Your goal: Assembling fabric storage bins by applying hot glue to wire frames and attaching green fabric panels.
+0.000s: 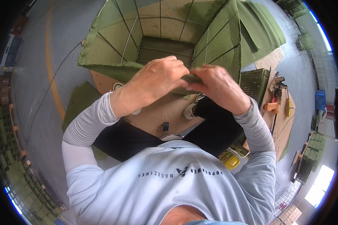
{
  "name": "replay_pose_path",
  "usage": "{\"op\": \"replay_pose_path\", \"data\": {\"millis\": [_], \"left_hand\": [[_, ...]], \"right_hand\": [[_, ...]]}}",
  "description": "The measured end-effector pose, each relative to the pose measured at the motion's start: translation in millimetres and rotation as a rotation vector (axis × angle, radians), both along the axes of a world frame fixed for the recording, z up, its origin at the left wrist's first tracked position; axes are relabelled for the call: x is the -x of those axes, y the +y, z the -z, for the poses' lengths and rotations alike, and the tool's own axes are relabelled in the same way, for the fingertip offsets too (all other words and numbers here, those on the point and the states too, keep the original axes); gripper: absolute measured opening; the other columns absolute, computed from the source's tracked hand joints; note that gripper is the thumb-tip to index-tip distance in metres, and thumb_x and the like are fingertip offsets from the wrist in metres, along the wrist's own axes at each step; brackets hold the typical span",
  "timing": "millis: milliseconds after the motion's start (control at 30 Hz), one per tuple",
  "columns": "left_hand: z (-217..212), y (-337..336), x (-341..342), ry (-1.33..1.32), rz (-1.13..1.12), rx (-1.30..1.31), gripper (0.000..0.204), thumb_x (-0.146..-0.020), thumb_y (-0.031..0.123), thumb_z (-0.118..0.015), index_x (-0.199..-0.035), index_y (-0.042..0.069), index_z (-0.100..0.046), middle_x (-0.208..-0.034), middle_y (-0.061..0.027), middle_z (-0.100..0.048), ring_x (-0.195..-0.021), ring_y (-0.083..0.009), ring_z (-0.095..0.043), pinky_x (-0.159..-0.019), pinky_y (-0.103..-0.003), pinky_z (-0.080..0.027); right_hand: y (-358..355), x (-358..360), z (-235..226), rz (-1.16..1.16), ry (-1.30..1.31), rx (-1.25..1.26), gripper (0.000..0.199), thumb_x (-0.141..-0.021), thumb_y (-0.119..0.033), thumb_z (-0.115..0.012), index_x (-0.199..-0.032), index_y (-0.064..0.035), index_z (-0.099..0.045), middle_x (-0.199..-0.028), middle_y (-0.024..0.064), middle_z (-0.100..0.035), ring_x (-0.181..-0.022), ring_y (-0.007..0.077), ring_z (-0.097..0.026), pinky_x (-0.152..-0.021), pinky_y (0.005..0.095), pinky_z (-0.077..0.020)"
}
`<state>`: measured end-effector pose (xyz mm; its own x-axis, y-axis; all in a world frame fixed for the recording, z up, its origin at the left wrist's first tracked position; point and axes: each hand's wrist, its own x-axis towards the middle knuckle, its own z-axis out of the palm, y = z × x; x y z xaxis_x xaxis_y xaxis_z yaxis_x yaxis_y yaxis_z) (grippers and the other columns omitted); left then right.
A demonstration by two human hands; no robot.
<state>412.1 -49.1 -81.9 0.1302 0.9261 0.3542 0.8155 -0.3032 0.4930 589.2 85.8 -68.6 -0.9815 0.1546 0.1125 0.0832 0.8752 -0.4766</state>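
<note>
In front of me stands a box-shaped wire frame covered in green fabric [110,47], its mouth turned toward me. My left hand [154,80] is closed at its near edge, the fingers pressed together on the green fabric. Close beside it, my right hand [219,88] is curled over the same edge, thumb and fingers pinching the fabric, slightly smeared by motion. The fingertips of both hands nearly meet and partly hide the edge between them. Thin metal wires [160,18] run along the inner walls of the box.
Stacked green fabric sheets [261,28] lie at the far right, near a dark green plastic crate [253,84]. An orange-handled tool [271,106] rests on the board at right. A yellow object [231,161] is by my right hip. Green piles [17,165] line the left side.
</note>
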Motion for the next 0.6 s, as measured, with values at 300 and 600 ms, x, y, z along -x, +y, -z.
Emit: {"op": "replay_pose_path", "data": {"millis": [300, 600], "left_hand": [[-37, -15, 31, 0.075, -0.198, -0.177, 0.029, -0.085, 0.018, -0.073, -0.108, 0.0, -0.071, -0.099, -0.0122, -0.07, -0.094, -0.027, -0.064, -0.079, -0.036, -0.052], [-2, -60, 48, 0.081, -0.281, -0.171, 0.02, -0.083, 0.016, -0.074, -0.093, -0.001, -0.07, -0.084, -0.0104, -0.066, -0.079, -0.0267, -0.062, -0.07, -0.037, -0.052]], "right_hand": [[-5, -8, -28, 0.2, -0.15, -0.17, 0.055, -0.088, -0.03, -0.071, -0.128, 0.0051, -0.056, -0.101, 0.0263, -0.066, -0.105, 0.0435, -0.062, -0.102, 0.046, -0.047], [-48, 51, 2, -0.087, 0.151, 0.033, 0.015, -0.086, -0.005, -0.062, -0.098, 0.0024, -0.056, -0.091, 0.0211, -0.066, -0.087, 0.038, -0.065, -0.072, 0.0431, -0.0509]]}}
